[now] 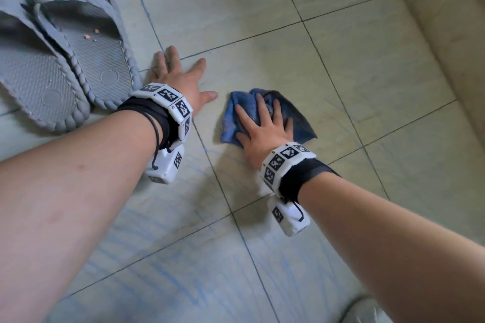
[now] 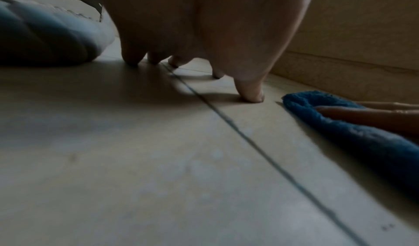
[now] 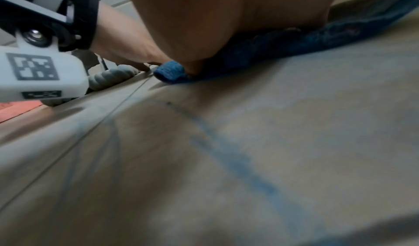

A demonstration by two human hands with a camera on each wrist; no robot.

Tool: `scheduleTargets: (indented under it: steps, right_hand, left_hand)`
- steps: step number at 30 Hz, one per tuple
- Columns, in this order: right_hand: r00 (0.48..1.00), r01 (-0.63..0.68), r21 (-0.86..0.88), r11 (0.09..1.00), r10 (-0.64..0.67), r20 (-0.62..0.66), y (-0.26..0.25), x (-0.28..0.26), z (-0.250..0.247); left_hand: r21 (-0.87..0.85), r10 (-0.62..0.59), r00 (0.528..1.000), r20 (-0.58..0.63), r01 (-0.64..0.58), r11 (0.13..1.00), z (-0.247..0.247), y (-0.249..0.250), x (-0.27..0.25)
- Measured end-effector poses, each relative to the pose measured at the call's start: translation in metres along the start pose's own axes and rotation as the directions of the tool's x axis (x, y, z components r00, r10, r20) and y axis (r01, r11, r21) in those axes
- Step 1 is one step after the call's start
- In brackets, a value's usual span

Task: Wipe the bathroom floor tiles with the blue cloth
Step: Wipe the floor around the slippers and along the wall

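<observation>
Blue cloth (image 1: 265, 115) is pressed flat to the floor tiles (image 1: 354, 65) under the spread right hand (image 1: 262, 128); left hand (image 1: 181, 76), splayed wide, braces nearby, probably for balance.

Home bathroom: floor tiles (image 1: 341, 47), slippers (image 1: 78, 60).

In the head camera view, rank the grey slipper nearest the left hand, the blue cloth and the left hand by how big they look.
1. Grey slipper, clearly the largest.
2. Blue cloth, partly hidden under the right hand, so its full extent is unsure.
3. Left hand, which looks close in size to the cloth.
</observation>
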State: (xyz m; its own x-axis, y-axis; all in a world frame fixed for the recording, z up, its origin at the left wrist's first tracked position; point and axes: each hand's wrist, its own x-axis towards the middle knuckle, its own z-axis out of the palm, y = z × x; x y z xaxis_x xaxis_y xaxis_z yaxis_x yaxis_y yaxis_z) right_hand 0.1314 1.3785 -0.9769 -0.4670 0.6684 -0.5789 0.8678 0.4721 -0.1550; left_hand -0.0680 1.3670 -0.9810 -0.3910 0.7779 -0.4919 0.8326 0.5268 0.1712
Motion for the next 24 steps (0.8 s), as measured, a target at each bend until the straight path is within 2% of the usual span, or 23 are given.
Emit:
scheduleTargets:
  steps: [6, 12, 16, 20, 22, 24]
  right_hand:
    - [0.997, -0.075, 0.059, 0.995, 0.075, 0.007, 0.036, 0.01, -0.02]
    - [0.967, -0.256, 0.064, 0.965, 0.256, 0.005, 0.093, 0.021, -0.038]
    - [0.91, -0.401, 0.153, 0.903, 0.412, -0.041, 0.143, 0.017, -0.039]
    - [0.793, -0.6, 0.198, 0.775, 0.609, 0.018, 0.207, 0.017, -0.052]
    - [0.738, -0.665, 0.227, 0.711, 0.672, 0.056, 0.215, 0.02, -0.062]
    - [0.752, -0.647, 0.241, 0.723, 0.657, 0.05, 0.197, 0.026, -0.066]
  left_hand:
    - [-0.047, 0.019, 1.0, -0.014, -0.02, 0.999, 0.007, 0.023, 0.001]
    - [-0.042, 0.077, 0.997, 0.011, -0.077, 0.996, 0.012, 0.068, 0.005]
    - [-0.016, 0.078, 0.997, -0.005, -0.078, 0.997, 0.016, 0.104, 0.011]
    - [-0.016, 0.039, 0.999, 0.019, -0.039, 0.999, 0.015, 0.137, 0.014]
    - [-0.01, 0.015, 0.999, 0.046, -0.014, 1.0, 0.013, 0.149, 0.018]
    - [0.0, 0.008, 0.998, 0.06, -0.008, 1.0, 0.011, 0.162, 0.023]
